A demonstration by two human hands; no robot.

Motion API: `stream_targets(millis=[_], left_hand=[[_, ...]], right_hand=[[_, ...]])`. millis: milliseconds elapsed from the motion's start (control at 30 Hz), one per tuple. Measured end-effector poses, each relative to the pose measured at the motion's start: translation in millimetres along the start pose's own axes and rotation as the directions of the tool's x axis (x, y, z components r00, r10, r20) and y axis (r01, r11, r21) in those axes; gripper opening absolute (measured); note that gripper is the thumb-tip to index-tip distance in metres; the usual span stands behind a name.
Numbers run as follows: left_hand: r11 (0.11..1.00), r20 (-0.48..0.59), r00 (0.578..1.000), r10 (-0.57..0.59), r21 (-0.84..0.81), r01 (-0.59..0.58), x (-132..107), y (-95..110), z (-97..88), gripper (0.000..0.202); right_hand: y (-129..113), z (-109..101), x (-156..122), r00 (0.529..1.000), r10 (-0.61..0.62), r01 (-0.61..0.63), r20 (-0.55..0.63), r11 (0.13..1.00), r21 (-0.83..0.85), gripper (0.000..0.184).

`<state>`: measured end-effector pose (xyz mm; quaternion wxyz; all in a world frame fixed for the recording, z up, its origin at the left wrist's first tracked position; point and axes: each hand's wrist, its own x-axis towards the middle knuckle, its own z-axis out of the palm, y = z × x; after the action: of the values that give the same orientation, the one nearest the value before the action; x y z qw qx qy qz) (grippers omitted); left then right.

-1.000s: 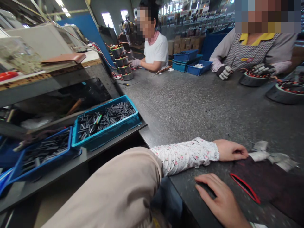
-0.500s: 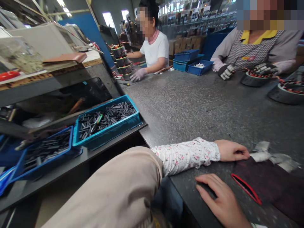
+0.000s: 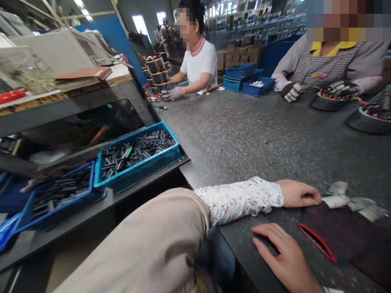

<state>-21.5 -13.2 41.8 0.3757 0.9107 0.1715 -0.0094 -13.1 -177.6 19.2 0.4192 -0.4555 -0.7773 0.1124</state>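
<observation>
My left hand [image 3: 299, 193], in a white flowered sleeve [image 3: 241, 199], rests on the dark tabletop with its fingers curled in. Its fingertips meet the near edge of a dark maroon work glove [image 3: 345, 232] with pale grey fingertips and a red-edged cuff. Whatever lies under those fingers, if anything, is hidden. Closer to me, my right hand [image 3: 282, 254] lies at the table's front edge, thumb and fingers apart, holding nothing. The glove's cuff opening faces this hand, a short gap away.
At left, a teal bin [image 3: 137, 171] and a blue bin [image 3: 91, 183] hold short black tubes. A co-worker in white [image 3: 200, 61] handles stacked wired rings [image 3: 157, 73]. Another gloved co-worker [image 3: 324, 65] sits across beside wired round parts [image 3: 330, 101]. Blue bins [image 3: 258, 87] stand at the back.
The co-worker in white has moved a gloved hand from the table up against the stack, which has shifted slightly right. My own hands and the glove stay in place.
</observation>
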Motion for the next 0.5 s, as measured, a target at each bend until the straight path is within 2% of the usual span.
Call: stream_targets(millis=[367, 500], left_hand=[[1.0, -0.022, 1.0, 0.007, -0.002, -0.008, 3.3, -3.5, 2.5, 0.023], [1.0, -0.011, 1.0, 0.0, -0.004, 0.0, 0.7, -0.8, -0.1, 0.027]], right_hand=[[-1.1, -0.9, 0.7, 1.0, -0.005, 0.005, -0.003, 1.0, -0.007, 0.021], [-1.9, -1.1, 1.6, 1.0, -0.006, 0.006, -0.01, 1.0, -0.012, 0.022]])
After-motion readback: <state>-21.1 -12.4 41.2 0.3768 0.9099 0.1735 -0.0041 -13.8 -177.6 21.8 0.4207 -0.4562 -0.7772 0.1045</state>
